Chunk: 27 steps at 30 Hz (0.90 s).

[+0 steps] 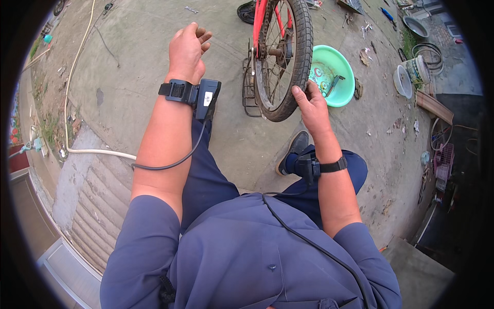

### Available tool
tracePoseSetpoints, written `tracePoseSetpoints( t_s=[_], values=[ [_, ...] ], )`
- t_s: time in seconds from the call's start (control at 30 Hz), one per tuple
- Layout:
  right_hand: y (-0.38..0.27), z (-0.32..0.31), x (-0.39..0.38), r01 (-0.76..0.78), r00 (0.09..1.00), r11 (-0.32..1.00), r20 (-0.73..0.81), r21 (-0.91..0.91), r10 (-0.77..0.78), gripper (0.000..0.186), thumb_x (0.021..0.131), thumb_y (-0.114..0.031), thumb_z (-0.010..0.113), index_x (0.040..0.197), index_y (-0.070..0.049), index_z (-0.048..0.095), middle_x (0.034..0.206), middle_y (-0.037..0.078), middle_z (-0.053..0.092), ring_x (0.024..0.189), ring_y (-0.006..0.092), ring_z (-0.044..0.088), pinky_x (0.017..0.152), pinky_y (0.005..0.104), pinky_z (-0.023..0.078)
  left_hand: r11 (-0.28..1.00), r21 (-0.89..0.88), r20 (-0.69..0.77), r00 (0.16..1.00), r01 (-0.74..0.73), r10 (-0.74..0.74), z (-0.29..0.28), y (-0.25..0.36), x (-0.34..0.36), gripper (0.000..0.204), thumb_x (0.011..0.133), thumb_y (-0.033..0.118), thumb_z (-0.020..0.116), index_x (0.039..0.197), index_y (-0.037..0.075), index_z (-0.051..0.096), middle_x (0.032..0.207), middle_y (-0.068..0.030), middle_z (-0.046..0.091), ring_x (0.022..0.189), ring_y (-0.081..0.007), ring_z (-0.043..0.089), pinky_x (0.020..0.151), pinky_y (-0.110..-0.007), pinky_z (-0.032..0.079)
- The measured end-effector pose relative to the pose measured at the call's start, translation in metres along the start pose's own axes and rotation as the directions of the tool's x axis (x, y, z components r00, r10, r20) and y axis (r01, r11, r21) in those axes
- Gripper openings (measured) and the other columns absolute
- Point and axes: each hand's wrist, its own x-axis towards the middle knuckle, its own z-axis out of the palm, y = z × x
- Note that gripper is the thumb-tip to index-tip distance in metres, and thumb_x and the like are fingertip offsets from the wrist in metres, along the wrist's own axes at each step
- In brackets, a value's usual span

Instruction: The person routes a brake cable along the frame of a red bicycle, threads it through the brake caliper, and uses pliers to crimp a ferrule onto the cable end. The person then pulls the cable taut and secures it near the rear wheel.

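Note:
A bicycle wheel with a black tyre [309, 41] and spokes stands upright on a red frame [260, 20] at the top centre. My right hand [311, 105] grips the lower right edge of the tyre, thumb on the near side, fingertips partly hidden. My left hand [189, 51] is raised left of the wheel, fingers loosely curled and apart, with nothing visible in it. A metal rack [247, 105] lies behind the wheel's lower left. A green basin [342, 95] holding water and small dark items sits just right of the tyre.
A pale hose [72, 123] runs across the left ground near ribbed concrete [92, 216]. At the right are a white bucket [417, 69], a white bowl [402, 82], a wooden board [434, 107] and coiled hoses [427, 51]. Scattered wrenches [366, 30] lie at the top right.

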Motion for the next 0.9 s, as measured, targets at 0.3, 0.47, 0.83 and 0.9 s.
tracePoseSetpoints(
  t_s=[0.3, 0.47, 0.83, 0.9],
  values=[
    [-0.0023, -0.0014, 0.0001, -0.014, 1.000, 1.000, 0.011, -0.003, 0.014, 0.050, 0.099, -0.027, 0.073, 0.134, 0.006, 0.058, 0.111, 0.006, 0.070, 0.099, 0.0108, 0.063, 0.089, 0.0275, 0.052, 1.000, 0.005, 0.005, 1.000, 0.003, -0.003, -0.0002, 0.0000, 0.0016, 0.019, 0.104, 0.021, 0.057, 0.111, 0.004, 0.059, 0.106, -0.0085, 0.065, 0.100, -0.0242, 0.069, 0.081, -0.037, 0.049],
    [-0.0036, -0.0013, 0.0001, -0.036, 0.999, 0.999, 0.026, 0.032, 0.036, 0.051, 0.099, -0.027, 0.073, 0.135, 0.006, 0.057, 0.112, 0.006, 0.070, 0.100, 0.0108, 0.063, 0.090, 0.0276, 0.052, 1.000, -0.001, 0.005, 1.000, 0.003, -0.003, -0.0004, -0.0007, 0.0016, 0.018, 0.104, 0.021, 0.058, 0.110, 0.004, 0.059, 0.105, -0.0080, 0.065, 0.099, -0.0239, 0.069, 0.080, -0.036, 0.049],
    [-0.0041, -0.0015, 0.0002, -0.037, 0.999, 0.999, 0.031, 0.040, 0.036, 0.048, 0.100, -0.026, 0.072, 0.133, 0.006, 0.058, 0.112, 0.006, 0.070, 0.100, 0.0109, 0.063, 0.090, 0.0277, 0.051, 1.000, 0.001, 0.010, 1.000, 0.004, -0.004, -0.0013, 0.0010, 0.0005, 0.018, 0.104, 0.021, 0.057, 0.110, 0.004, 0.059, 0.104, -0.0079, 0.065, 0.099, -0.0239, 0.068, 0.080, -0.036, 0.049],
    [-0.0042, -0.0004, 0.0005, -0.016, 1.000, 0.999, 0.016, 0.032, 0.016, 0.047, 0.100, -0.025, 0.072, 0.132, 0.006, 0.058, 0.112, 0.006, 0.070, 0.099, 0.0108, 0.063, 0.090, 0.0277, 0.051, 1.000, -0.001, 0.006, 1.000, 0.000, 0.000, -0.0014, 0.0011, -0.0001, 0.018, 0.104, 0.021, 0.057, 0.111, 0.004, 0.059, 0.105, -0.0081, 0.065, 0.099, -0.0240, 0.068, 0.080, -0.036, 0.049]
  ],
)
